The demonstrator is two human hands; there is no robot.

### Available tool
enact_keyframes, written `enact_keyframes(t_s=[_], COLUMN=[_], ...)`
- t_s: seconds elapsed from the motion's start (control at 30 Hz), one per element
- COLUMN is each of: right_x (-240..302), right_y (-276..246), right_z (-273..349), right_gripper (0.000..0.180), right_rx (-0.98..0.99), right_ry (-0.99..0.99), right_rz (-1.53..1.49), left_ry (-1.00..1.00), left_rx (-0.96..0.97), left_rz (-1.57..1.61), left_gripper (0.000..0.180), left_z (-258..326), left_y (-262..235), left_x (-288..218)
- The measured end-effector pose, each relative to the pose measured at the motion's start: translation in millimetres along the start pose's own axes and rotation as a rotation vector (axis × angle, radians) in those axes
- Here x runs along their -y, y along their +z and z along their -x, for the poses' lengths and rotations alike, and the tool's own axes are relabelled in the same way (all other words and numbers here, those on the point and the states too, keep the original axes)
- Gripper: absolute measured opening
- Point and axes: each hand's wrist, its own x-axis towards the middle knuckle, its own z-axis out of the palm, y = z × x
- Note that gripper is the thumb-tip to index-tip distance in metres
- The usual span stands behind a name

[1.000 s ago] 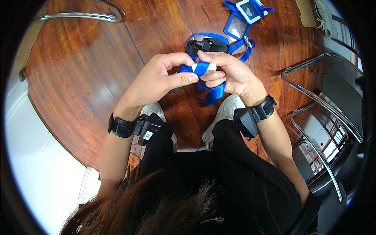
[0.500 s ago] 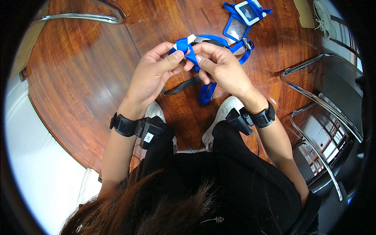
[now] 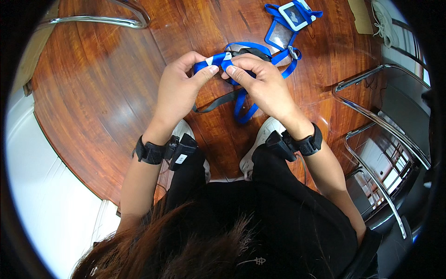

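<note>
Between my two hands is a blue lanyard point(image 3: 217, 60), its ribbon folded over with small white patches showing on it. My left hand point(image 3: 179, 90) pinches the left part with thumb and fingers. Close beside it, my right hand point(image 3: 267, 86) pinches the right part, thumb on top. A blue loop point(image 3: 242, 115) hangs below my right hand. Past the hands a blue strap with a metal clip point(image 3: 293, 52) lies on the floor, partly hidden. A black strap point(image 3: 218, 101) runs beneath my hands.
On the wooden floor point(image 3: 107, 93) at the far right lie a blue-edged badge holder point(image 3: 269, 41) and a white-framed one point(image 3: 281, 10) with blue ribbon. Chrome chair legs point(image 3: 367, 109) stand at right, another chrome leg point(image 3: 93, 19) far left. My white shoes point(image 3: 269, 128) are below.
The blue ribbon has been turned and lowered between my hands, and its white piece no longer sticks up. The hanging loop has swung and spread wider. Both hands have shifted slightly.
</note>
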Motion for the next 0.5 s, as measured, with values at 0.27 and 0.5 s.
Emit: enact_keyframes(t_s=[0.27,0.5], right_x=[4.3,28.3], right_y=[17.9,11.8], right_z=[7.8,9.2], right_gripper=[0.017,0.016], right_rx=[-0.049,0.151], right_ry=[0.177,0.174], right_rz=[-0.039,0.369], left_ry=[0.140,0.525], left_rx=[-0.170,-0.134], left_rz=[-0.445,-0.921], left_gripper=[0.010,0.013], left_z=[7.8,6.6], left_y=[18.4,22.4], left_x=[-3.3,11.0])
